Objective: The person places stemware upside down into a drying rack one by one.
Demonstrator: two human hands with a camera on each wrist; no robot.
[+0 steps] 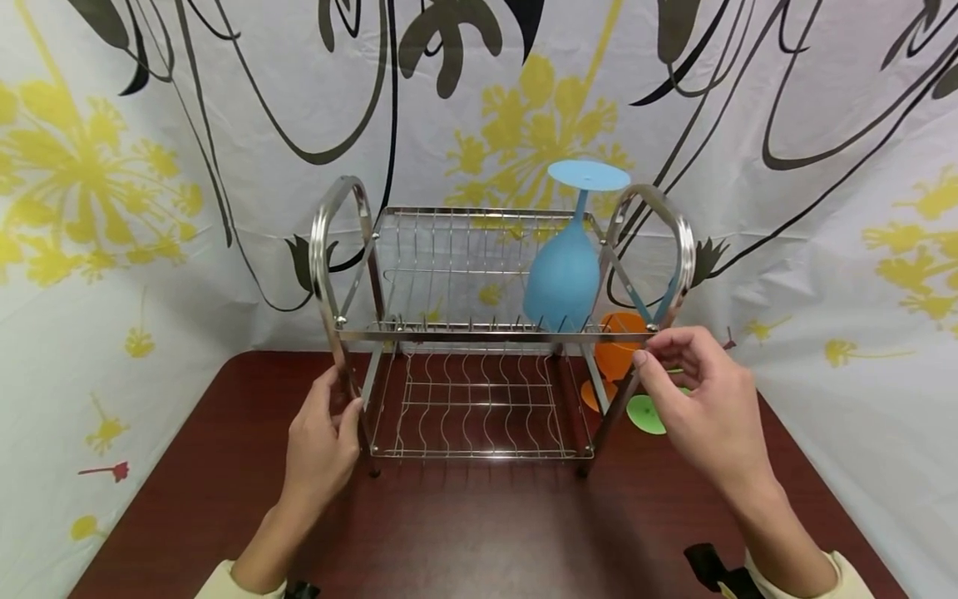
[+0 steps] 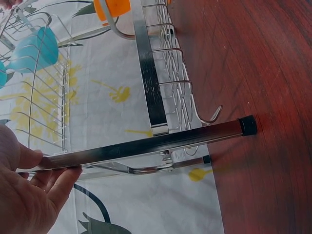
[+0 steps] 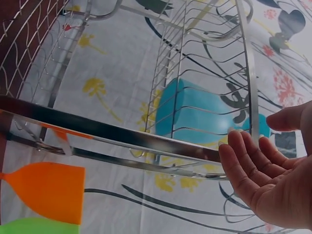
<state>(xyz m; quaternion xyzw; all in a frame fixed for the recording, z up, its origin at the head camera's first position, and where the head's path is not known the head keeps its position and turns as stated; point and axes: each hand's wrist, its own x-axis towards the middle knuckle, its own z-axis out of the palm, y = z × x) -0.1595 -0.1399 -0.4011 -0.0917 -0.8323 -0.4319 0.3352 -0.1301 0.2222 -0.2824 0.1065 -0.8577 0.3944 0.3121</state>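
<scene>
A two-tier metal dish rack (image 1: 479,337) stands on the table, its top rails curved into arches at both sides. My left hand (image 1: 323,441) grips its left upright, thumb on one side and fingers on the other, as the left wrist view shows. At the right upright, my right hand (image 1: 707,399) has its fingertips against the bar, while the thumb (image 3: 287,118) stands apart from the fingers. A blue goblet (image 1: 565,274) rests upside down at the right of the upper tier, its round foot on top. The lower tier holds nothing.
Behind the rack's right side stand an orange goblet (image 1: 617,353) and a green goblet (image 1: 646,414), partly hidden by the rack and my right hand. The dark red-brown table (image 1: 479,532) ends at a patterned white cloth (image 1: 150,333) hanging at the back and sides.
</scene>
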